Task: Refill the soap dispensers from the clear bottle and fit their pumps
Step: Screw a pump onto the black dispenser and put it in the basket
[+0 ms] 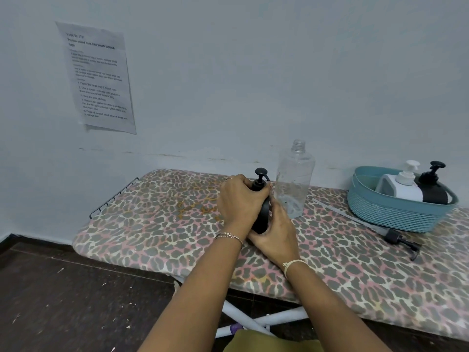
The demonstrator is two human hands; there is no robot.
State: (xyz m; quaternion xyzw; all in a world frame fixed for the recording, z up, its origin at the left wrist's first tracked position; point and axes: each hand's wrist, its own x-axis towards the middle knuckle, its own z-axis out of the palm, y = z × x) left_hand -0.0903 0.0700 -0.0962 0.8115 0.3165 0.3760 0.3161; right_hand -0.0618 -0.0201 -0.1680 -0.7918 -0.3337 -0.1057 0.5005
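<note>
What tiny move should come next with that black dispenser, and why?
Probably a tightening twist of the pump. The left hand grips its collar while the right hand holds the black dispenser below; the clear bottle stands uncapped beside it, nearly empty, so filling looks done.

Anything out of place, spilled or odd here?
A loose black pump lies on its side on the ironing board in front of the blue basket, fitted to no bottle. A yellow-orange stain marks the cover left of the black dispenser. The clear bottle stands uncapped.
</note>
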